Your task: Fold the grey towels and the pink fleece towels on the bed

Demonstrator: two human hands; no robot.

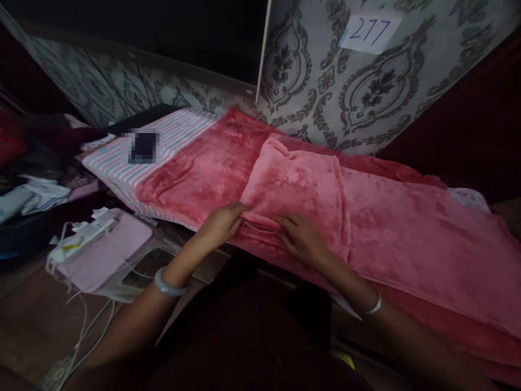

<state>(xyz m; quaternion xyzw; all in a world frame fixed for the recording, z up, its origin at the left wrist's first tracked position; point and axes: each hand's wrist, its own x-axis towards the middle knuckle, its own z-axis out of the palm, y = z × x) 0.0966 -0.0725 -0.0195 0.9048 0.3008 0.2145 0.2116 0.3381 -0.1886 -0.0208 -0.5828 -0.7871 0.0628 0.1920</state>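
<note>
A plush pink blanket (297,179) lies spread along a long, low surface, its middle part folded over into a thick, squarish stack. My left hand (222,225) grips the near left corner of that folded part, fingers closed on the edge. A little to the right, my right hand (303,239) has its fingers curled on the same near edge; its thumb side is partly hidden in the fabric. The blanket's long right portion (423,233) stretches flat toward the right side of the view.
A striped cloth (118,163) covers the left end of the surface, bearing a blurred dark object (144,147). Left of me, a power strip (87,239) with cables rests on a pink stool (122,255). A television (142,38) and a paper marked 277 (370,32) are behind.
</note>
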